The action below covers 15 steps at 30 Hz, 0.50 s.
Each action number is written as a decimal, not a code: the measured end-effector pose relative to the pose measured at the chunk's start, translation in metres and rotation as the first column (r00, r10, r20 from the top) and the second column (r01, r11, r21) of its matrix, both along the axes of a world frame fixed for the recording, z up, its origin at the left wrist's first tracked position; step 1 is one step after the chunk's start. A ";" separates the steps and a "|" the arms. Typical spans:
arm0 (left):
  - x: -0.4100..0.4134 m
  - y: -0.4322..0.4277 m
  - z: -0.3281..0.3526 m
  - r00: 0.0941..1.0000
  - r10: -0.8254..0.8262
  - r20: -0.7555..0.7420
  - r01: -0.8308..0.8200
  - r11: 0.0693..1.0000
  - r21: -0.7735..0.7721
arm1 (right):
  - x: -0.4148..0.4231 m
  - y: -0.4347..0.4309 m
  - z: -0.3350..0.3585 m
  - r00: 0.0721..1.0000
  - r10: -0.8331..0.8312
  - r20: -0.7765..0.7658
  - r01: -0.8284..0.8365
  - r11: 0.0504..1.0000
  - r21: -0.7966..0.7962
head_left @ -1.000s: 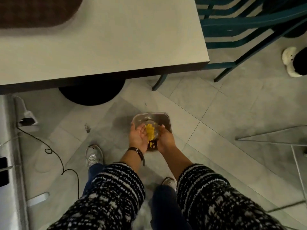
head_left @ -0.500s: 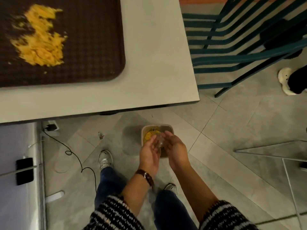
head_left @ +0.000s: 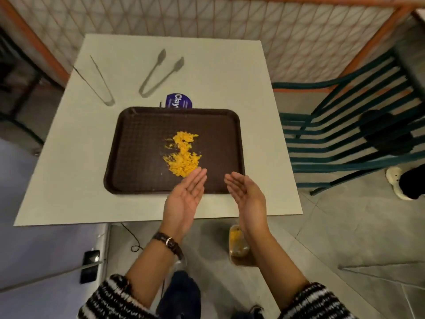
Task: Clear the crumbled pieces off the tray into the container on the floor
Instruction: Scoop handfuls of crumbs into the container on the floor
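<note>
A dark brown tray (head_left: 138,162) lies on the pale table (head_left: 69,180). A heap of yellow crumbled pieces (head_left: 182,155) sits right of the tray's middle. My left hand (head_left: 187,196) hovers palm up over the tray's near edge, fingertips just short of the heap. My right hand (head_left: 247,194) is beside it, palm turned inward, fingers straight. Both hold nothing. The clear container (head_left: 238,246) stands on the floor under my right forearm, with yellow pieces inside and partly hidden by the arm.
Two metal tongs (head_left: 161,72) (head_left: 99,84) lie at the table's far side. A purple lid (head_left: 179,101) peeks out behind the tray. A teal slatted chair (head_left: 345,139) stands to the right, a wire fence (head_left: 230,17) behind. A cable (head_left: 133,240) runs on the floor.
My hands dropped yellow pieces into the floor container, then rose empty to the tray's near edge. My view lifted from the floor to the whole table.
</note>
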<state>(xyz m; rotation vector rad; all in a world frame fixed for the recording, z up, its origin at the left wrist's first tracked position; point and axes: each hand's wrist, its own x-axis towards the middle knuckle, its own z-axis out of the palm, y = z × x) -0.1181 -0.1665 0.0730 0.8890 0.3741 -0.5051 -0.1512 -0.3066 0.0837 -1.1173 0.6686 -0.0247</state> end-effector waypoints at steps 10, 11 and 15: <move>0.078 0.060 -0.060 0.984 -0.113 0.139 -0.002 0.767 0.641 | 0.101 0.078 -0.085 0.951 0.263 -0.159 -0.304 0.720 -0.624; 0.081 0.058 -0.069 0.971 -0.185 0.151 0.019 0.689 0.725 | 0.106 0.082 -0.092 0.942 0.277 -0.189 -0.331 0.681 -0.653; 0.099 0.056 -0.096 0.890 -0.425 0.164 0.007 0.373 0.928 | 0.111 0.096 -0.109 0.931 0.247 -0.267 -0.364 0.652 -0.665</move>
